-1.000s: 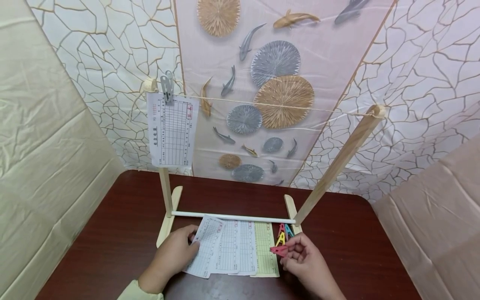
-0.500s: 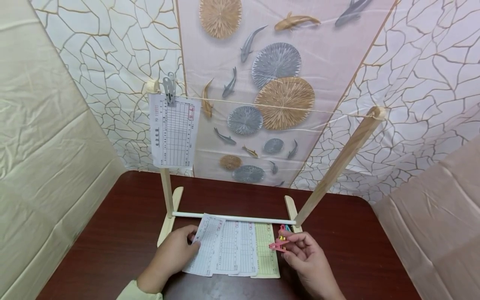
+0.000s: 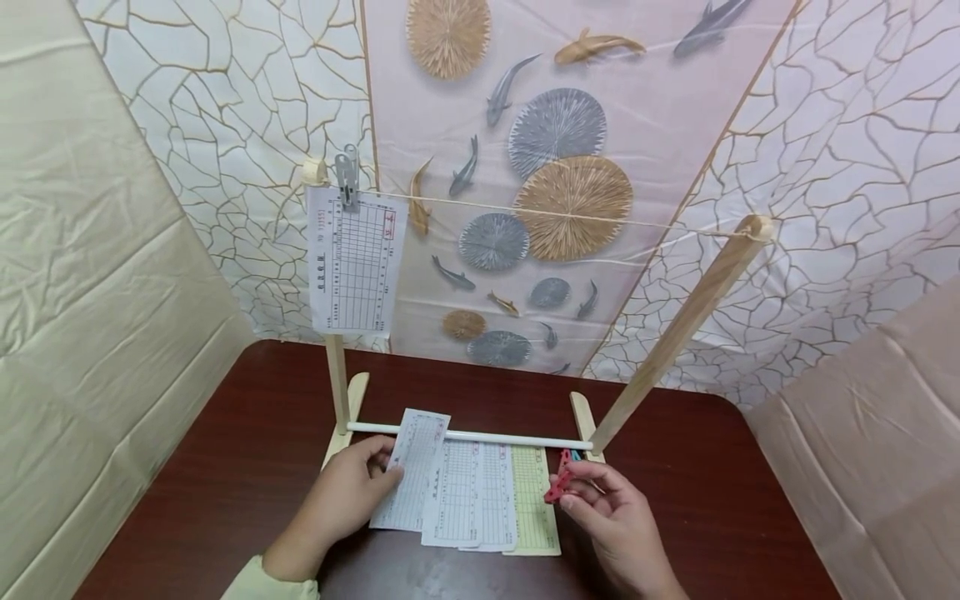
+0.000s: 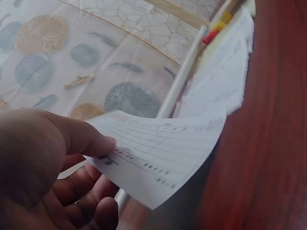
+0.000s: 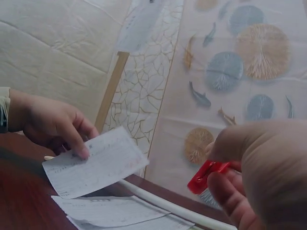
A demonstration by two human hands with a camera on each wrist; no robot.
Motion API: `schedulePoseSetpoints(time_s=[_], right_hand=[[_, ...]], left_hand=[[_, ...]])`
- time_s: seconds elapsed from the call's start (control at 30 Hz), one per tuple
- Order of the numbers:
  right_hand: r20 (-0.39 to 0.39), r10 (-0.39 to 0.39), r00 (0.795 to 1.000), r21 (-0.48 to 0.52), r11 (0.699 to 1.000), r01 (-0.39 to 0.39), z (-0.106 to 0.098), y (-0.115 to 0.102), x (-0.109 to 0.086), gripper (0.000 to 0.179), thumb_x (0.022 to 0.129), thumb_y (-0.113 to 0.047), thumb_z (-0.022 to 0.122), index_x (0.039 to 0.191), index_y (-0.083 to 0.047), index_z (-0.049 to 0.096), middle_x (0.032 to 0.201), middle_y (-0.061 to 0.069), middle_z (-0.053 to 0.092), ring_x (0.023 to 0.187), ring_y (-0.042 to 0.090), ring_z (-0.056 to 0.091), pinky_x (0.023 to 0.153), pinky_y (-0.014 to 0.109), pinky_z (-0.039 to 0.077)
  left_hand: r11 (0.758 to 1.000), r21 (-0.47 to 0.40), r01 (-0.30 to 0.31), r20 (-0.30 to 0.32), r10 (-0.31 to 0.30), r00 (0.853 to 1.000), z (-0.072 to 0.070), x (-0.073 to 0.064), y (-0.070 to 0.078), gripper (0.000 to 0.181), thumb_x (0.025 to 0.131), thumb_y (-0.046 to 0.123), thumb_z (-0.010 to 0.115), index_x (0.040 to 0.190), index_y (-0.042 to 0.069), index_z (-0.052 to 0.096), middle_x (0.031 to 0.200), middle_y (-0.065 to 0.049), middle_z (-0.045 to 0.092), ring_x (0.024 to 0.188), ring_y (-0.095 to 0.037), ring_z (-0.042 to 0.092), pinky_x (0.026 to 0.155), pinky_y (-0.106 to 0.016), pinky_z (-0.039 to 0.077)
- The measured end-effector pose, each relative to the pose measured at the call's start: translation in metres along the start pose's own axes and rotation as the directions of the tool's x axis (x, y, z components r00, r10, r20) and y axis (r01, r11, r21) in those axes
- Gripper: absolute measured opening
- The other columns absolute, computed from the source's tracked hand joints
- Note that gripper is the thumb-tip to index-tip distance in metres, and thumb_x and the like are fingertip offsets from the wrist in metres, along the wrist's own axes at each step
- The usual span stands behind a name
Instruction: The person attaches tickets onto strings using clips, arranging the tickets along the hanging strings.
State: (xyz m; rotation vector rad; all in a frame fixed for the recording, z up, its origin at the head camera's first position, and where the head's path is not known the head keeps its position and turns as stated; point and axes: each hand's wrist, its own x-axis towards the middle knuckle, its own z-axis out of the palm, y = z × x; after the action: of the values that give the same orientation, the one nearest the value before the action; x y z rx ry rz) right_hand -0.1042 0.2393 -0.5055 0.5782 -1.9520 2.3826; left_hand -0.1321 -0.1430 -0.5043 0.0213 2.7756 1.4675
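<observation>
My left hand (image 3: pixel 348 500) pinches the left edge of a white printed receipt slip (image 3: pixel 411 471), thumb on top. The slip is lifted off the table, as the right wrist view shows. My right hand (image 3: pixel 618 521) pinches a red clothespin (image 5: pixel 207 176) between thumb and fingertips, beside the green slip (image 3: pixel 534 500). Two more white slips (image 3: pixel 453 500) lie overlapping on the table next to the green one. Another slip (image 3: pixel 356 267) hangs from the string (image 3: pixel 487 206) under a grey clothespin (image 3: pixel 347 179).
A wooden rack with a left post (image 3: pixel 337 383), a right post (image 3: pixel 682 333) and a white bottom bar (image 3: pixel 480 437) stands on the dark red table (image 3: pixel 697 467). More coloured clothespins (image 3: pixel 575 456) lie by the right foot, partly behind my right hand. Patterned cloth hangs behind.
My left hand has raised the leftmost slip from the pile and moved it slightly away from me. The red clothespin in my right hand has turned to a steeper angle.
</observation>
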Motion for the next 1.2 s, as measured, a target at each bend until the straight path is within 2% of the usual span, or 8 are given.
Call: schedulePoseSetpoints(time_s=[0.13,0.37,0.53,0.7,0.83,1.07,1.1,1.2], right_hand=[[0.021,0.023,1.0,-0.138,0.99,-0.02,-0.001,-0.01,0.007,0.046,0.099,0.019,0.07,0.143,0.015,0.059,0.128,0.009,0.078,0.115,0.013,0.079,0.098,0.032,0.066],[0.166,-0.031,0.986,-0.141,0.988,0.055,0.001,-0.033,0.025,0.04,0.098,0.022,0.068,0.136,0.019,0.058,0.129,0.011,0.076,0.118,0.015,0.078,0.096,0.028,0.066],[0.181,-0.081,0.98,-0.217,0.969,0.12,0.01,-0.056,0.038,0.037,0.094,0.024,0.072,0.127,0.017,0.059,0.127,0.012,0.074,0.111,0.015,0.081,0.091,0.027,0.067],[0.209,-0.137,0.968,-0.271,0.943,0.192,0.019,-0.084,0.055,0.044,0.093,0.024,0.073,0.13,0.014,0.05,0.12,0.014,0.077,0.111,0.018,0.082,0.088,0.029,0.068],[0.222,-0.185,0.957,-0.34,0.906,0.254,0.025,-0.107,0.067,0.036,0.095,0.024,0.072,0.122,0.01,0.054,0.116,0.011,0.078,0.107,0.017,0.082,0.082,0.028,0.067],[0.224,-0.182,0.958,-0.566,0.776,0.279,0.032,-0.138,0.086,0.029,0.096,0.014,0.079,0.095,-0.012,0.065,0.097,-0.001,0.071,0.077,0.007,0.068,0.057,0.025,0.056],[0.233,-0.187,0.954,-0.568,0.77,0.29,0.033,-0.142,0.088,0.029,0.097,0.014,0.078,0.094,-0.012,0.066,0.097,-0.001,0.072,0.078,0.007,0.069,0.058,0.025,0.056],[0.268,-0.197,0.943,-0.532,0.786,0.315,0.037,-0.152,0.096,0.028,0.097,0.018,0.075,0.094,-0.009,0.065,0.102,0.001,0.076,0.092,0.009,0.078,0.072,0.024,0.065]], left_hand=[[0.997,-0.076,-0.009,-0.036,0.007,0.999,-0.01,-0.001,0.01,0.019,0.098,0.014,0.087,0.116,0.01,0.082,0.096,0.002,0.074,0.085,-0.009,0.064,0.077,-0.023,0.053],[0.986,-0.157,-0.06,-0.076,0.049,0.996,-0.028,0.0,0.03,0.013,0.094,0.021,0.093,0.105,0.017,0.085,0.089,0.004,0.076,0.081,-0.01,0.065,0.073,-0.023,0.054],[0.982,-0.165,-0.088,-0.095,0.073,0.993,-0.038,0.001,0.042,0.011,0.099,0.028,0.09,0.106,0.021,0.086,0.091,0.004,0.079,0.08,-0.012,0.066,0.071,-0.025,0.054],[0.973,-0.207,-0.106,-0.142,0.078,0.987,-0.045,0.0,0.051,0.019,0.103,0.034,0.085,0.113,0.018,0.086,0.1,0.0,0.082,0.083,-0.013,0.069,0.073,-0.026,0.057],[0.961,-0.248,-0.12,-0.171,0.078,0.982,-0.05,0.002,0.059,0.024,0.105,0.035,0.082,0.118,0.014,0.085,0.102,-0.004,0.083,0.083,-0.015,0.072,0.073,-0.027,0.059],[0.948,-0.279,-0.154,-0.2,0.1,0.975,-0.06,0.006,0.08,0.028,0.106,0.039,0.081,0.119,0.015,0.085,0.101,-0.005,0.084,0.083,-0.02,0.075,0.07,-0.029,0.061],[0.948,-0.279,-0.155,-0.199,0.101,0.975,-0.061,0.006,0.083,0.028,0.106,0.04,0.081,0.119,0.016,0.085,0.102,-0.005,0.084,0.083,-0.02,0.075,0.07,-0.029,0.061],[0.949,-0.269,-0.166,-0.207,0.111,0.972,-0.067,0.008,0.093,0.029,0.106,0.042,0.081,0.12,0.016,0.085,0.102,-0.005,0.084,0.083,-0.019,0.073,0.07,-0.028,0.06]])
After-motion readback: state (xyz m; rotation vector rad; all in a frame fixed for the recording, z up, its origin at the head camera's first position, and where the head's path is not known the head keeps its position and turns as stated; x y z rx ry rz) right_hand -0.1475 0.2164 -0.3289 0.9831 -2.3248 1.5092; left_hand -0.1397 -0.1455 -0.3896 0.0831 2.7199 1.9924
